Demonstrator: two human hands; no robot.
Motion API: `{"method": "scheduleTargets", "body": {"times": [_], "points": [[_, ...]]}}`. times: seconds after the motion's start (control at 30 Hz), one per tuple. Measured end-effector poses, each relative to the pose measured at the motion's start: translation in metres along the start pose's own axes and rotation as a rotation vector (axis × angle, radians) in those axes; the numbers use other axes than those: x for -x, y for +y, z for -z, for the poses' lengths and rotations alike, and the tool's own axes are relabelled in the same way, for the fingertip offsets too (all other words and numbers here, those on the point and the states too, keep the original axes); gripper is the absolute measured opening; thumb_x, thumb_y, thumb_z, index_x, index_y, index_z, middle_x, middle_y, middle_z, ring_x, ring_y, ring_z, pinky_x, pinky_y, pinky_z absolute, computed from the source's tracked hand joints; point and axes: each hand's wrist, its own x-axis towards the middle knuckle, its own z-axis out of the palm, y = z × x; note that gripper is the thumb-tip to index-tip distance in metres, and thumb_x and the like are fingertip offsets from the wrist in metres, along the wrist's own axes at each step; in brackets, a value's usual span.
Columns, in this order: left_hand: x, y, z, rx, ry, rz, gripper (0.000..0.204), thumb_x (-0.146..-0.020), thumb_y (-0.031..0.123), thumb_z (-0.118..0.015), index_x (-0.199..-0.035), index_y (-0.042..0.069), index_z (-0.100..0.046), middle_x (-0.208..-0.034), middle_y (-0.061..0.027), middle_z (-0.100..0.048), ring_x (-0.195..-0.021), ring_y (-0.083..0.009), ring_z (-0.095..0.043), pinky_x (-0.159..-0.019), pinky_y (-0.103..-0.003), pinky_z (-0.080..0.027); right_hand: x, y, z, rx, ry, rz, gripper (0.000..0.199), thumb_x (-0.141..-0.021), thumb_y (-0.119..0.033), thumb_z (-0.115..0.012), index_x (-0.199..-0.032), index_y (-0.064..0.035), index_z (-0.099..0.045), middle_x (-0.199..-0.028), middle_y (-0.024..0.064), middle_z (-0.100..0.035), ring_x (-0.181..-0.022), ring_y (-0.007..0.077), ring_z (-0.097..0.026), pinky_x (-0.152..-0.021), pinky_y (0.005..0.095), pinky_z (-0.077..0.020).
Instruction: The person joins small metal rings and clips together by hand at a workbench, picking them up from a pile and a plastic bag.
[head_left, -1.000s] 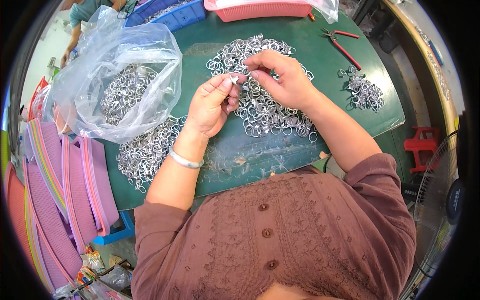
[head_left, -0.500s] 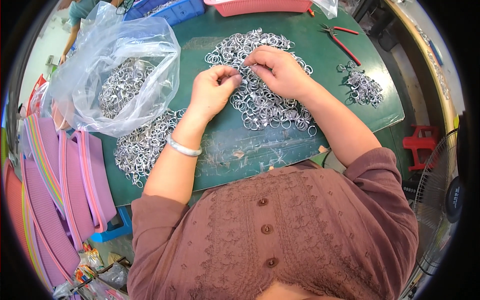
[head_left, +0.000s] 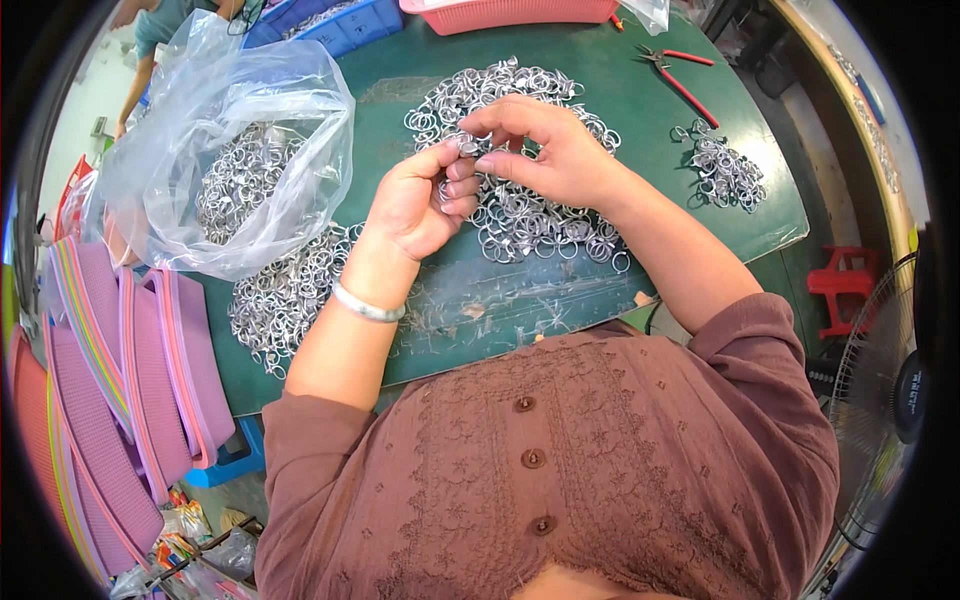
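Note:
Over a pile of silvery metal rings, my two hands meet at a small metal ring. My left hand, palm turned partly up, pinches the ring between thumb and fingertips. From the other side, my right hand closes its thumb and forefinger on the same piece; the fingers partly hide it. Below the left hand's wrist, a second heap of rings spreads beside my forearm. An open clear plastic bag at the left holds more rings.
Red-handled pliers lie at the far right of the green table, above a small ring cluster. A blue crate and a pink basket stand at the back. Purple striped bands hang left; a fan stands right.
My left hand has turned palm up and risen slightly toward the right hand. My right fingers have shifted left to meet it, and a ring now shows between them.

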Motion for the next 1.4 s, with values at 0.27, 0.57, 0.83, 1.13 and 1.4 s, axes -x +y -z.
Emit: {"method": "scheduleTargets", "body": {"times": [0.27, 0.57, 0.83, 1.13, 1.4], "points": [[0.004, -0.014, -0.009, 0.069, -0.019, 0.037, 0.011, -0.086, 0.013, -0.044, -0.089, 0.004, -0.048, -0.066, 0.0016, -0.042, -0.055, -0.0081, -0.037, -0.044, -0.019, -0.029, 0.0, 0.0, -0.008, 0.034, 0.083, 0.111, 0.025, -0.07, -0.006, -0.066, -0.094, -0.0017, -0.06, -0.083, 0.0071, -0.058, -0.073, 0.0169, -0.057, -0.064, 0.0259, -0.0469], [0.007, -0.011, -0.011, -0.43, 0.169, -0.297, 0.016, -0.087, 0.017, -0.047, -0.083, 0.004, -0.053, -0.065, 0.0006, -0.044, -0.055, -0.0072, -0.038, -0.045, -0.019, -0.029, 0.003, -0.005, -0.007, 0.047, 0.096, -0.042, 0.023, -0.073, -0.004, -0.062, -0.095, -0.0006, -0.059, -0.077, 0.0067, -0.058, -0.067, 0.0139, -0.057, -0.06, 0.0245, -0.0463], [0.006, -0.015, -0.012, -0.535, 0.161, -0.439, 0.007, -0.085, 0.013, -0.054, -0.083, 0.006, -0.056, -0.063, 0.0026, -0.047, -0.053, -0.0052, -0.039, -0.047, -0.018, -0.03, 0.002, -0.006, -0.007, 0.02, 0.058, -0.08, 0.025, -0.073, -0.003, -0.06, -0.098, -0.001, -0.059, -0.075, 0.0046, -0.058, -0.065, 0.0109, -0.054, -0.059, 0.0234, -0.0444], [0.008, -0.011, -0.01, -0.485, 0.172, -0.37, 0.009, -0.086, 0.012, -0.05, -0.084, 0.005, -0.055, -0.063, 0.0022, -0.046, -0.053, -0.0054, -0.039, -0.046, -0.017, -0.03, 0.003, -0.006, -0.006, -0.035, 0.023, -0.149, 0.03, -0.073, -0.003, -0.062, -0.103, -0.0017, -0.058, -0.076, 0.0033, -0.057, -0.065, 0.0095, -0.053, -0.06, 0.0233, -0.0442], [0.009, -0.011, -0.009, -0.447, 0.123, -0.335, 0.011, -0.087, 0.013, -0.049, -0.084, 0.005, -0.054, -0.063, 0.0018, -0.046, -0.054, -0.0058, -0.039, -0.046, -0.018, -0.029, 0.003, -0.005, -0.006, 0.022, 0.029, -0.083, 0.028, -0.073, -0.002, -0.063, -0.101, -0.0023, -0.058, -0.075, 0.0034, -0.057, -0.066, 0.0102, -0.053, -0.061, 0.023, -0.0446]]}}
